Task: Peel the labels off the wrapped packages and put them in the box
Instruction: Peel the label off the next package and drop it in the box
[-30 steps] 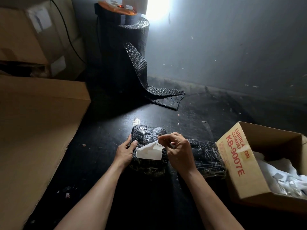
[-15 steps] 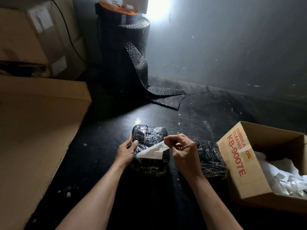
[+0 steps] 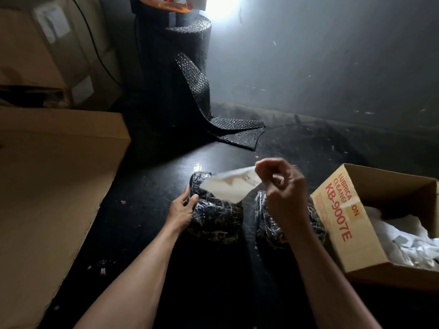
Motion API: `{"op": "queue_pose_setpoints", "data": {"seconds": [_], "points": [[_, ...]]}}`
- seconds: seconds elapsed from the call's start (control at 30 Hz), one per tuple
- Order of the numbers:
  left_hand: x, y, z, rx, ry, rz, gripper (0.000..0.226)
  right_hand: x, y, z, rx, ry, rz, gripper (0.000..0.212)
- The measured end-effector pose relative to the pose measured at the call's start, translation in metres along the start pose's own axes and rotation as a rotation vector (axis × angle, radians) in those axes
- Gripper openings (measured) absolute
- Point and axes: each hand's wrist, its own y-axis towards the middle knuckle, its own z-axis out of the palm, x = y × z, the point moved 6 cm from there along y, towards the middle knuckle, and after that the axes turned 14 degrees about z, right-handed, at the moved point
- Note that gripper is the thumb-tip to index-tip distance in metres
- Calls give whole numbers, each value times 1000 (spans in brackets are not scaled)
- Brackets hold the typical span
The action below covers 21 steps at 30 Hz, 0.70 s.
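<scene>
Label (image 3: 230, 185): blurred white sheet, long axis running lower left to upper right, raised above left package (image 3: 216, 214). Right hand (image 3: 281, 186) pinches upper-right corner. Rest of label trails left and below pinch, lower edge over package top; stuck or free, cannot tell. Left hand (image 3: 181, 207) grips package's left side on dark surface (image 3: 147, 210). Second package (image 3: 263, 224) just right, beside open box (image 3: 342, 210).

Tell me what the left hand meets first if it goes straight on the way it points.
The wrapped package: the left hand grips its left edge, fingers pointing into it, so it would press straight into that package. Nothing seems to lie between them.
</scene>
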Motion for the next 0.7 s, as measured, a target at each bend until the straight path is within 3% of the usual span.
{"op": "queue_pose_setpoints", "data": {"seconds": [0.13, 0.23, 0.57, 0.7], "points": [[-1, 0, -2, 24, -2, -12, 69, 17, 17, -1, 97, -137, -15, 7], [-6, -2, -3, 40, -3, -16, 68, 8, 18, 6, 68, -251, -44, 7], [-20, -1, -4, 93, 106, -2, 56, 1, 15, 0, 71, -280, -32, 22], [-29, -6, -4, 85, 256, 21, 51, 7, 13, -11, 51, -270, -42, 13]]}}
